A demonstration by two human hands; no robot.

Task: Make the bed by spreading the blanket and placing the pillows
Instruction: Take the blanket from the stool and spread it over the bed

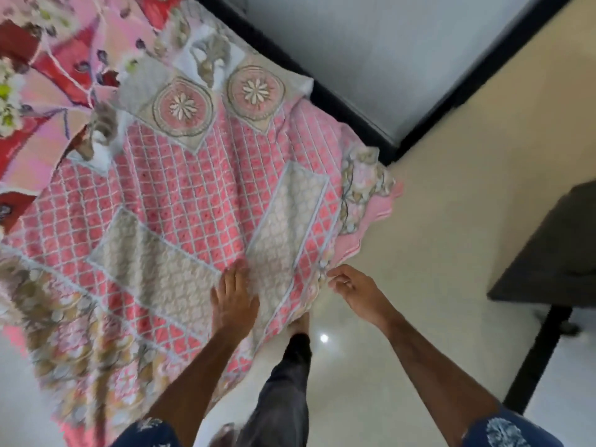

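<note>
The pink lattice-patterned blanket (193, 201) lies spread across the bed, rumpled through its middle, with its near corner hanging over the edge toward the cream tiled floor (451, 221). The left hand (233, 298) lies flat and released on the blanket just inside that corner. The right hand (351, 288) pinches the blanket's hem at the corner itself. A tug there against the pressing left palm could, I judge, bunch the cloth between them instead of smoothing it, or drag the far side off line. Beyond the blanket's far-left edge lies a red floral cloth (42, 75); whether it is a pillow cannot be told. The loose corner hangs near the person's foot (300, 324), so a step could catch it.
</note>
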